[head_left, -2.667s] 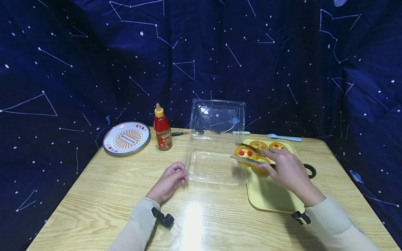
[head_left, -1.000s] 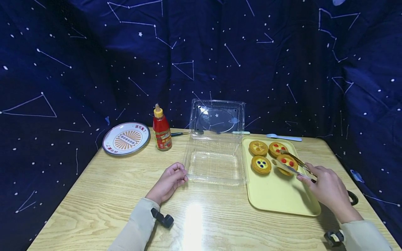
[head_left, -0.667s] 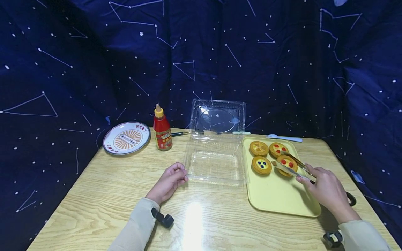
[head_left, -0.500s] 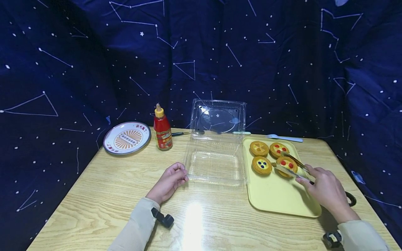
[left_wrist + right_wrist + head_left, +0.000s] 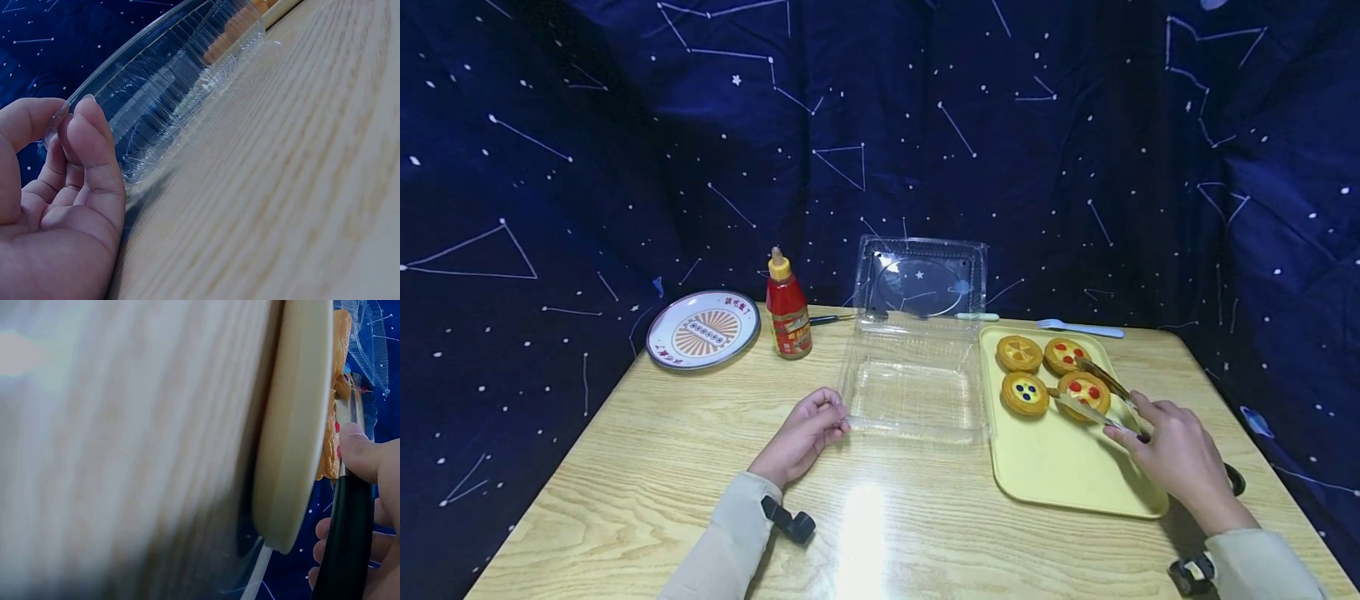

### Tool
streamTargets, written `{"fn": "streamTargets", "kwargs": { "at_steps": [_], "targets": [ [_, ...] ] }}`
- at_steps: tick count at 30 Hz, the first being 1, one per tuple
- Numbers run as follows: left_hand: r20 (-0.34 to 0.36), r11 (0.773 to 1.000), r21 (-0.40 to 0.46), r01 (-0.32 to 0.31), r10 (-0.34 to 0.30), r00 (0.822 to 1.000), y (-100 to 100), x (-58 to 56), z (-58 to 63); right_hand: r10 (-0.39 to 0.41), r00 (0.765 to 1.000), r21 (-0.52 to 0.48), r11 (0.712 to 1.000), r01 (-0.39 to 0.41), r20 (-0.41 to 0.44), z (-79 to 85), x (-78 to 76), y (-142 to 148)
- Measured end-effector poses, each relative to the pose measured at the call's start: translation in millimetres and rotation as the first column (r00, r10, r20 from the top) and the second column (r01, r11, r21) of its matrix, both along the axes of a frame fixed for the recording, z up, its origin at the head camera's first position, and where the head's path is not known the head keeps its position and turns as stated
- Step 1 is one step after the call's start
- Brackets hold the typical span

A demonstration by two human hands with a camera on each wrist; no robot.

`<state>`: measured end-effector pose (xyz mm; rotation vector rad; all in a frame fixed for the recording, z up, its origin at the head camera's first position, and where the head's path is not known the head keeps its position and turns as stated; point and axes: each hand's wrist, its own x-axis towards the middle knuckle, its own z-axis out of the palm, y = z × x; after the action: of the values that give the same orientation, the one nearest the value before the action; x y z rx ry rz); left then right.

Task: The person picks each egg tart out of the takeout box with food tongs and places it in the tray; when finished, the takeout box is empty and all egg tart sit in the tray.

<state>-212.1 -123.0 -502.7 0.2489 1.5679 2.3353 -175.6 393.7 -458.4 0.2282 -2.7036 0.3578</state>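
My right hand (image 5: 1180, 454) holds metal tongs (image 5: 1090, 408) by their black handle (image 5: 350, 540). The tongs' jaws stand on either side of an egg tart with red pieces (image 5: 1084, 395) on the yellow tray (image 5: 1067, 475); whether they squeeze it I cannot tell. Close around it lie a tart with blue dots (image 5: 1025, 394), a plain-topped tart (image 5: 1018, 354) and another red-dotted tart (image 5: 1064, 355). My left hand (image 5: 805, 437) pinches the front left rim of a clear plastic clamshell box (image 5: 917, 392), whose lid is raised at the back. Thumb and fingertips meet at that rim in the left wrist view.
A red sauce bottle (image 5: 789, 317) with a yellow cap stands behind the left hand, beside a patterned plate (image 5: 703, 330). A blue fork (image 5: 1078, 329) lies behind the tray. A pale green handle (image 5: 977, 317) and a dark-handled tool (image 5: 827, 319) lie near the table's back edge.
The tongs have carried the red-topped tart from the box's right edge rightwards to the tray's right side. Over the last second they have barely shifted. The left hand stays on the box rim.
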Motion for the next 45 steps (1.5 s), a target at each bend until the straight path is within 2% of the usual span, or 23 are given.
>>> {"fn": "streamTargets", "kwargs": {
  "at_steps": [8, 22, 34, 45],
  "targets": [
    [-0.010, 1.000, 0.008, 0.002, -0.002, 1.000, -2.7, -1.6, 1.2, -0.030, 0.999, -0.024, 0.999, 0.030, 0.024, 3.8, 1.4, -1.5],
    [-0.004, 1.000, -0.001, 0.006, -0.006, 1.000, -5.0, 1.0, 2.3, -0.102, 0.986, -0.088, 0.990, 0.114, 0.132, 16.9, 4.9, 1.8],
    [0.012, 1.000, 0.004, 0.002, -0.002, 1.000, 0.1, -1.6, -0.7, -0.172, 0.965, -0.134, 0.970, 0.201, 0.199, 25.9, 2.2, 22.3],
    [0.004, 1.000, 0.001, 0.001, -0.001, 1.000, -0.4, -1.3, -0.3, -0.169, 0.965, -0.125, 0.972, 0.196, 0.203, 23.1, -1.9, 42.9]
  ]
}}
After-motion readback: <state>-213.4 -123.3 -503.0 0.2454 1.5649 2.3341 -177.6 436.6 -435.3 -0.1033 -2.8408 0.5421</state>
